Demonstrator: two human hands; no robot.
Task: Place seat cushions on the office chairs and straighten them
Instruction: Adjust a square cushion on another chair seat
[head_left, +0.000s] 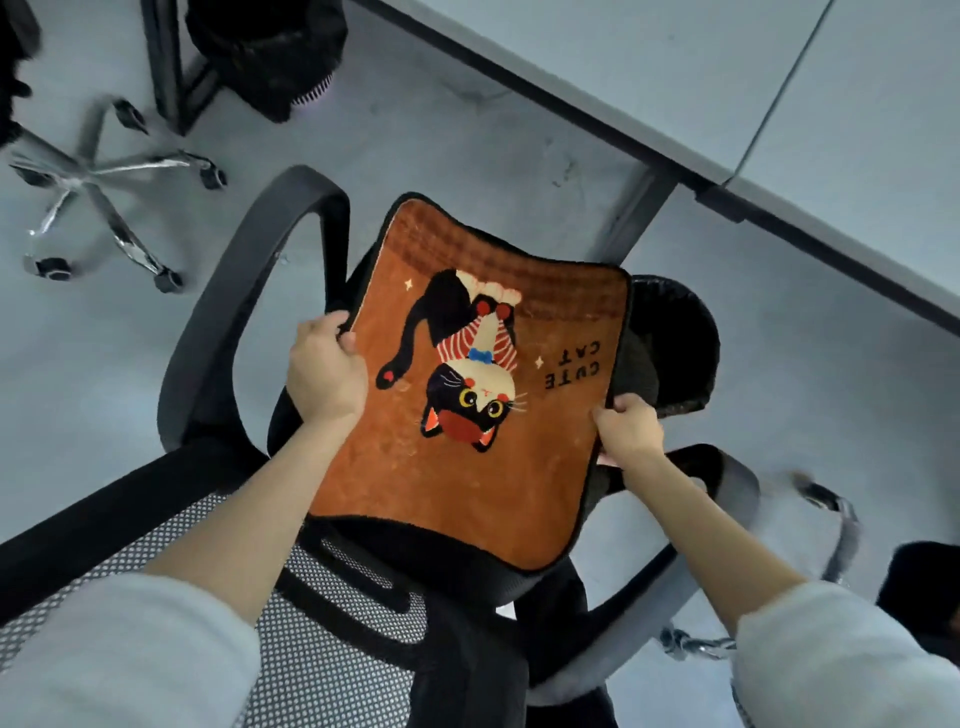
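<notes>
Orange cat-print seat cushion (467, 457) — black-edged, tilted above black office chair (249, 291), gripped at both side edges

Orange cushion (457, 467), black cat print; black mesh chair (332, 623).

Even cool overhead light, soft shadows, motion blur at edges, wide-angle tilt and distortion

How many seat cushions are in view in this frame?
1. The orange cat-print cushion is held over the office chair, the left hand and right hand gripping its side edges. Others may lie outside the view.
</notes>
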